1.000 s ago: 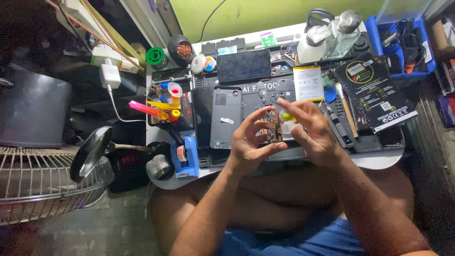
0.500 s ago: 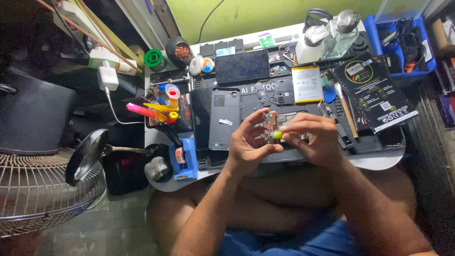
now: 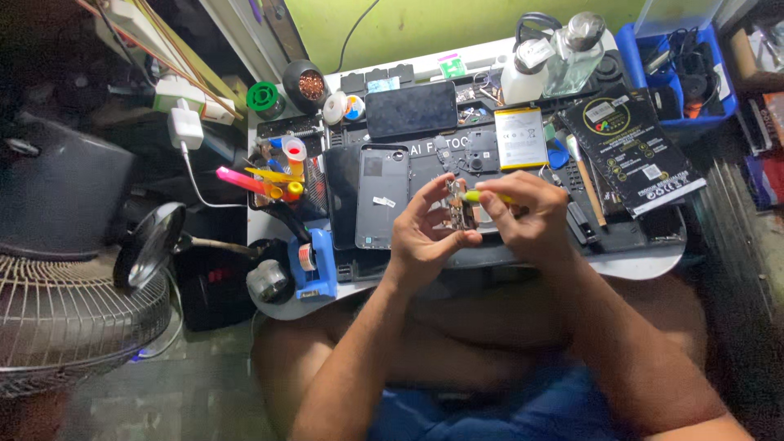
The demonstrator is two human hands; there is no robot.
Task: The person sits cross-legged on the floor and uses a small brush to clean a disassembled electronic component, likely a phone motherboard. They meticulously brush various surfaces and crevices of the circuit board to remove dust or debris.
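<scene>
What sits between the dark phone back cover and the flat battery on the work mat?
In the head view, between the phone back cover and the battery lies a dark phone frame on the mat.

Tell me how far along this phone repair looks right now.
Done: the phone is opened up; its dark back cover and white battery lie loose on the work mat. In hand: the left hand holds a small circuit board while the right hand works on it with a yellow-tipped tool. Left: nothing is reassembled yet.
</scene>
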